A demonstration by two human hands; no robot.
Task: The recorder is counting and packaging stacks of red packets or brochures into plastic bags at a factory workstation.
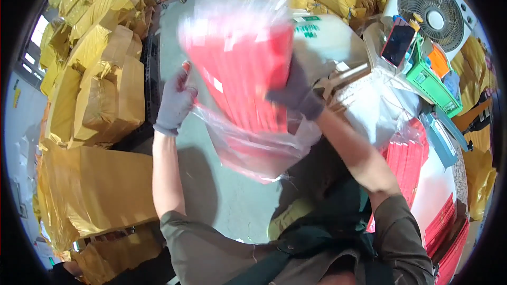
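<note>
A thick bundle of red flat packets in clear wrapping is held up in front of me, its top blurred by motion. Around its lower end hangs a clear plastic bag. My left hand, in a grey glove, pinches the bag's edge at the bundle's left. On the other side my right hand, gloved too, grips the bundle by its right edge, its fingers partly smeared. Whether the bundle is fully inside the bag, I cannot tell.
Yellow-wrapped cartons are stacked along the left. To the right are more red packets, a green basket with a phone by it, and a fan. A white sack lies beyond the bundle.
</note>
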